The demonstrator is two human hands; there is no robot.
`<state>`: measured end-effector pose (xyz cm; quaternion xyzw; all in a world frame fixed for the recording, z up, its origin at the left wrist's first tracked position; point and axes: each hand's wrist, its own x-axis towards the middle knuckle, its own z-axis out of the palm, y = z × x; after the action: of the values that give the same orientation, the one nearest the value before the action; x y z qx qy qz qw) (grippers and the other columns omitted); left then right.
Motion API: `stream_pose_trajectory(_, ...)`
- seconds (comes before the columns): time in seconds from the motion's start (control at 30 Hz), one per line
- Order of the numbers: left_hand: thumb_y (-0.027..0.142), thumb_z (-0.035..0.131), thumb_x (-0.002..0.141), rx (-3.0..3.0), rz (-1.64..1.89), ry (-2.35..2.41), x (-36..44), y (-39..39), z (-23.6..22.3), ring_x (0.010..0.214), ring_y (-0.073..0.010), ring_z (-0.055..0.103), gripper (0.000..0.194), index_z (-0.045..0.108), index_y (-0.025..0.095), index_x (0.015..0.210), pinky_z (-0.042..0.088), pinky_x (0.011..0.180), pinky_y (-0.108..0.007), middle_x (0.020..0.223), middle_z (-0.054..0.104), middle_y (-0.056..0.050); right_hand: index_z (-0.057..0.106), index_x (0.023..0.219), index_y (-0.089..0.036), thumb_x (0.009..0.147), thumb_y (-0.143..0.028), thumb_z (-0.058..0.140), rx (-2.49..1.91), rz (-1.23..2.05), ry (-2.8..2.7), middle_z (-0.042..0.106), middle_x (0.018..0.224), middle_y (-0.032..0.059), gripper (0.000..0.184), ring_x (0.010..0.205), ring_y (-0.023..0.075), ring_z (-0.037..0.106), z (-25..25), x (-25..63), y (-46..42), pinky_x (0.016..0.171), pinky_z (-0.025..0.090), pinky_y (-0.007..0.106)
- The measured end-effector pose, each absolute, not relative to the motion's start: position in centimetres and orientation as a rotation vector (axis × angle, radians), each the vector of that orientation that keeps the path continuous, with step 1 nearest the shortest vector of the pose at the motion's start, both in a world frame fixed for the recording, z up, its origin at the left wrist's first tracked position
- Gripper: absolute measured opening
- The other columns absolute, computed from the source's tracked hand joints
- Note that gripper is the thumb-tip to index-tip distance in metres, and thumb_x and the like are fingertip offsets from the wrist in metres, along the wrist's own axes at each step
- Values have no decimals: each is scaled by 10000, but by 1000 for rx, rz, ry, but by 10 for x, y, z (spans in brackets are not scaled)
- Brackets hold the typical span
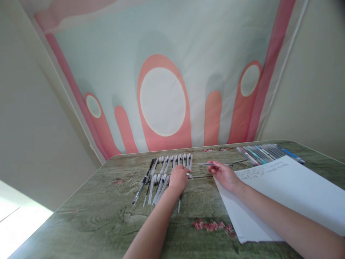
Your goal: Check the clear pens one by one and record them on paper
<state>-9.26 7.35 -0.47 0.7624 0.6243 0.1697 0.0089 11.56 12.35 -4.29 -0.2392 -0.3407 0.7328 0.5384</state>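
Note:
My left hand [179, 178] is over the right end of the nearer row of pens [159, 187], its fingers closed. A small whitish piece, which looks like a pen cap [189, 175], shows at its fingertips. One pen's lower end [179, 205] pokes out below the wrist; the hand hides the rest. Between the fingertips of my right hand [222, 174] is a slim pen [202, 164], lying nearly level, with a dark end to the right. That hand is above the left corner of a white paper sheet [285, 201]. A second row of pens [168, 163] lies farther back.
Several coloured pens [265, 153] lie side by side at the back right, behind the paper. Handwriting runs along the sheet's far edge. The wood-patterned table [102, 216] bears printed pink flowers. A wall hanging with pink shapes [164, 140] rises behind the table.

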Motion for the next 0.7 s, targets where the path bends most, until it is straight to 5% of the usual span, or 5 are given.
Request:
stream_pose_trajectory(0.53, 227, 485, 804, 2485, 487, 1758, -76, 68, -6, 887, -216, 510, 135, 592, 151, 835, 365, 810, -328, 863, 587, -90, 684, 752, -182, 701, -281, 636, -616, 1723, -850, 619, 631, 16, 122, 556, 107, 505, -41, 115, 122, 657, 458, 277)
stream_pose_trajectory(0.7, 228, 448, 822, 2360, 734, 1754, -74, 68, -9, 826, -190, 545, 144, 577, 167, 840, 392, 754, -295, 854, 603, -74, 643, 704, -196, 656, -242, 683, -603, 1732, -819, 571, 580, -26, 77, 493, 75, 459, -40, 114, 121, 619, 448, 256)
